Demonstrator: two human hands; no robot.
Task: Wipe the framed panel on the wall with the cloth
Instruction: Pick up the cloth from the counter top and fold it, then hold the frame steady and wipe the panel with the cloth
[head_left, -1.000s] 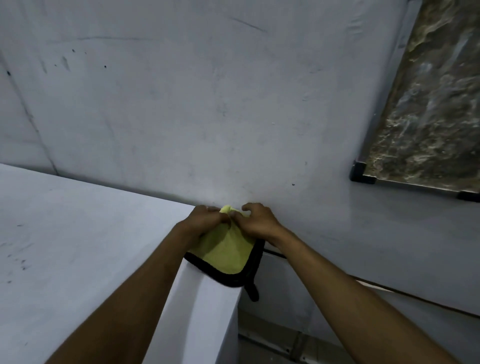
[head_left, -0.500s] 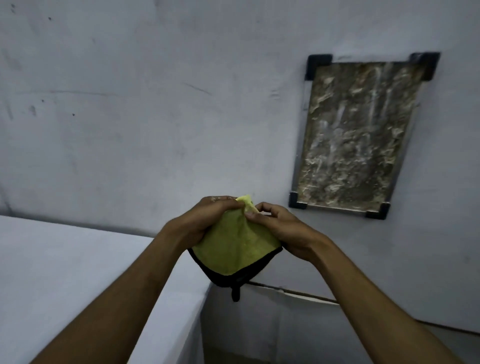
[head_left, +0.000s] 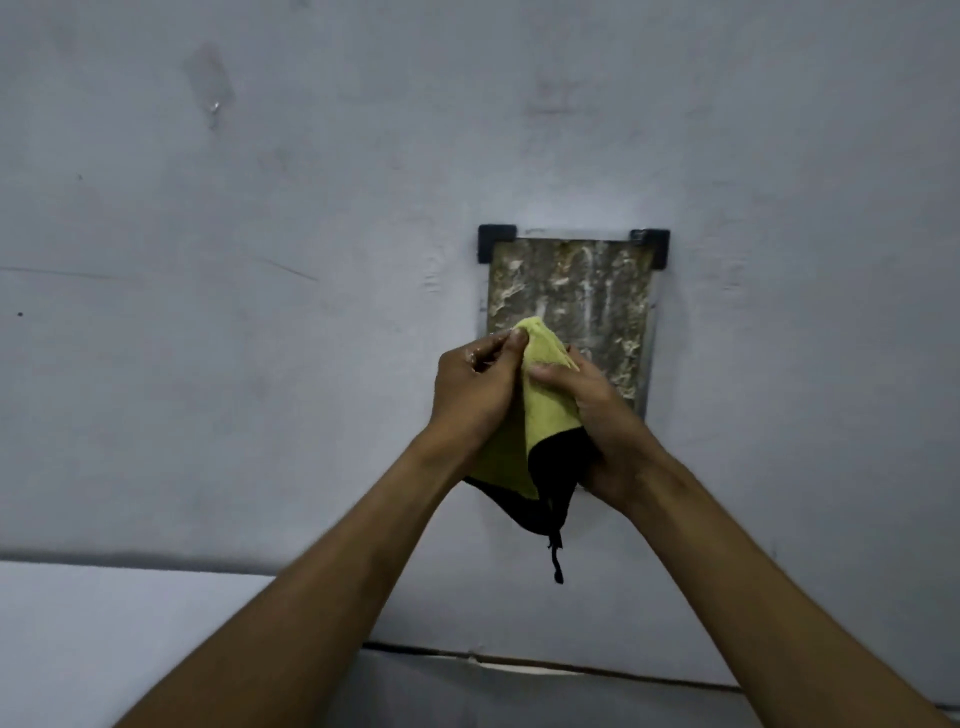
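Observation:
A yellow cloth (head_left: 545, 410) with a black edge and a dangling black loop hangs between both hands at the centre of the view. My left hand (head_left: 472, 395) pinches its upper left side and my right hand (head_left: 602, 415) grips its right side. Behind them on the grey wall hangs the framed panel (head_left: 576, 291), mottled brown and grey with black corner brackets. The hands and cloth hide its lower part. Whether the cloth touches the panel cannot be told.
A pale ledge or counter top (head_left: 104, 639) runs along the lower left, ending near my left forearm. The grey wall (head_left: 260, 260) carries a few scuffs and marks. A dark seam (head_left: 519, 660) crosses the wall low down.
Both hands have lifted the cloth from above the ledge and carried it rightward, up in front of the panel. The panel now sits at the centre of view.

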